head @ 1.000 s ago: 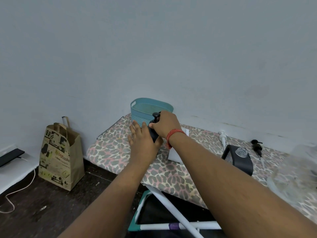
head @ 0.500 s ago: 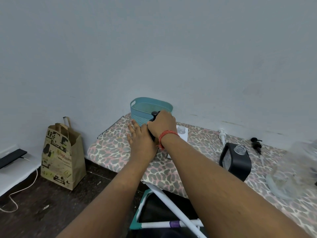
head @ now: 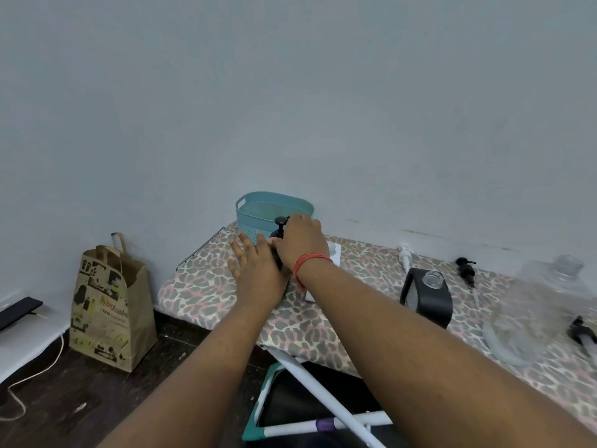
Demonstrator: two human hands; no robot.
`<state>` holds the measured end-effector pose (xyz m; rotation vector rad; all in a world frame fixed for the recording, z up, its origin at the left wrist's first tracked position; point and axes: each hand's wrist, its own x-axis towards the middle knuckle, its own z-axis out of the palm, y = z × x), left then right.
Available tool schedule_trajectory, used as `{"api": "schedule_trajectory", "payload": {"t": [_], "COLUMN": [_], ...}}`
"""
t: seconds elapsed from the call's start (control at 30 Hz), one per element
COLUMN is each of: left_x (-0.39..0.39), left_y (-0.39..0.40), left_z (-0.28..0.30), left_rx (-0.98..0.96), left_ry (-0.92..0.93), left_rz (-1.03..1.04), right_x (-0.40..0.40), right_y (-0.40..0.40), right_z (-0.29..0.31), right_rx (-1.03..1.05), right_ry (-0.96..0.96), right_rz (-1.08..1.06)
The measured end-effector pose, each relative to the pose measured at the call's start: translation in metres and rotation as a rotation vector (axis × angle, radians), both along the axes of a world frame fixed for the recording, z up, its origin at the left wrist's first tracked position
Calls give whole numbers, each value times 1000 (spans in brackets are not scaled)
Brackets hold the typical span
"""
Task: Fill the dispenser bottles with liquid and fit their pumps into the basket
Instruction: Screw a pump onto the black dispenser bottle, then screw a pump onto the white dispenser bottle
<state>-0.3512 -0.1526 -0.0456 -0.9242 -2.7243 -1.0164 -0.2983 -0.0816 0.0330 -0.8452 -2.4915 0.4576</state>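
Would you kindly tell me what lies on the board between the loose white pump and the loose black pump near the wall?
In the head view, only bare leopard-print cover lies between the white pump and the black pump.

I see basket (head: 258,218): teal woven-look plastic, matt | board cover (head: 206,286): leopard-print cloth | black bottle (head: 429,302): matt | jug (head: 533,312): clear plastic | bag (head: 106,305): brown paper
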Motion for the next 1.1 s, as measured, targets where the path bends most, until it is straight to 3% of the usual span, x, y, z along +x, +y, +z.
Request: {"api": "schedule_trajectory", "payload": {"t": [0.17, 0.57, 0.8, 1.1], "left_x": [4, 71, 116, 149], "left_y": [-11, -27, -6, 66], "left_z": [14, 59, 82, 71], "left_rx": [-119, -10, -68, -91], "left_ry": [19, 311, 431, 259], "left_rz": [6, -77, -203, -371], "right_x": [33, 141, 206, 248], "right_y": [0, 10, 35, 116], "right_z": [13, 32, 53, 52], "right_rx": [208, 384, 380, 192], "right_ry": [18, 46, 66, -37], "right_rz": [-20, -65, -167, -249]}}
